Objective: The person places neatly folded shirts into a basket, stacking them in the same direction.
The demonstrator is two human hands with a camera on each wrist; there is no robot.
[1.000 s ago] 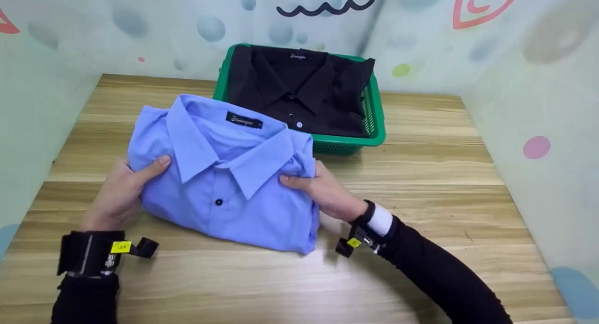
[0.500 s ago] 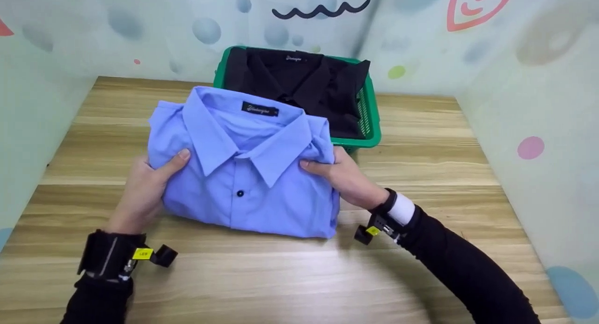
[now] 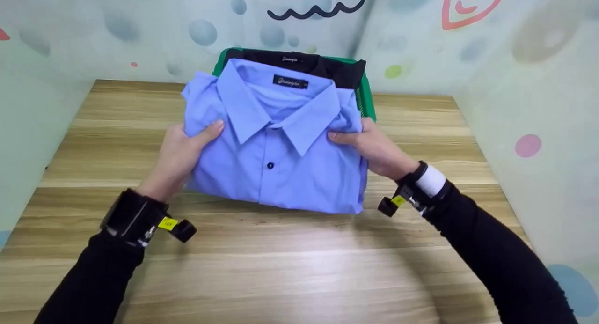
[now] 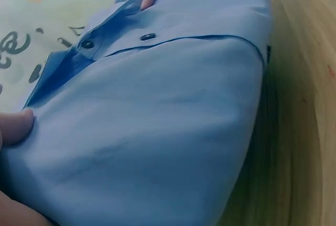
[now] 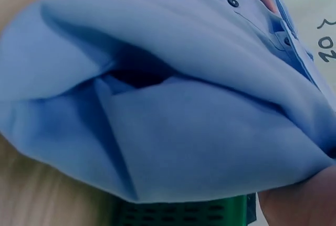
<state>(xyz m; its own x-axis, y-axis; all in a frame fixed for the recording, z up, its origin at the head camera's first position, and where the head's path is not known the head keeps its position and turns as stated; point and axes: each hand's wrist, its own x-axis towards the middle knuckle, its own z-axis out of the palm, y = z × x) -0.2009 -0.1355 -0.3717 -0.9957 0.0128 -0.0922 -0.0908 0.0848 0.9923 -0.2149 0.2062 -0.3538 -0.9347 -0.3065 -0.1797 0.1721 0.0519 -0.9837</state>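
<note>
A folded light-blue collared shirt [image 3: 234, 174] is held up between both hands, its collar toward the back wall. My left hand [image 3: 180, 150] grips its left side, thumb on top and fingers underneath out of sight. On the opposite side my right hand [image 3: 381, 148] pinches the cloth the same way. In the head view the blue shirt overlaps the green basket [image 3: 368, 97] and most of the folded black shirt [image 3: 348, 73] lying in it. From the right wrist view, the basket's slotted wall [image 5: 178, 213] shows below the shirt's folded side layers.
The wooden table [image 3: 290, 268] stretches in front and to both sides of the basket. A patterned wall [image 3: 412, 29] stands close behind the basket, and side walls [image 3: 533, 104] bound the table left and right. Both wrists carry strapped-on cameras [image 3: 185, 230].
Both hands have carried the blue shirt away from the body and rightward, from in front of the basket to over it. It now hides most of the black shirt.
</note>
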